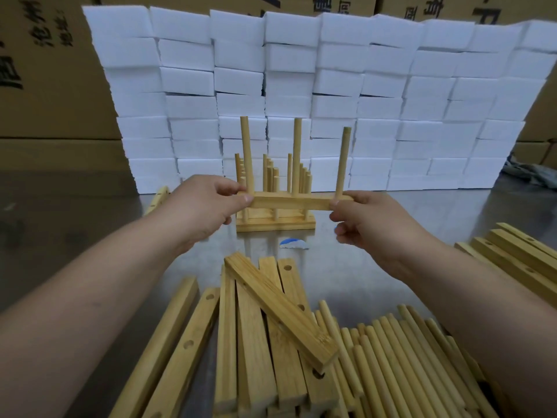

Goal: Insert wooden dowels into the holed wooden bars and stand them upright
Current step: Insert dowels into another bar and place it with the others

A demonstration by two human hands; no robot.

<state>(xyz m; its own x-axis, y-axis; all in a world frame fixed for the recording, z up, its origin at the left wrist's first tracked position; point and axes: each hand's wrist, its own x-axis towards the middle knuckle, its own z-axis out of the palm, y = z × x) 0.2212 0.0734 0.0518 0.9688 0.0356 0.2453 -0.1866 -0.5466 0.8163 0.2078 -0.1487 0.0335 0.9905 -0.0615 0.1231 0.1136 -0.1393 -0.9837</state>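
- Left hand (208, 206) pinched the left end of the holed bar (289, 203), thumb and fingers curled on it.
- Right hand (372, 220) pinched the right end the same way.
- Bar was held level above the metal table (75, 212), with three dowels (297, 152) upright in it.
- Finished bars (275, 226) stood on the table just behind.
- Loose bars (256, 333) lay nearest, with loose dowels (391, 357) beside them on the right.
- White foam blocks (301, 86) were stacked behind.
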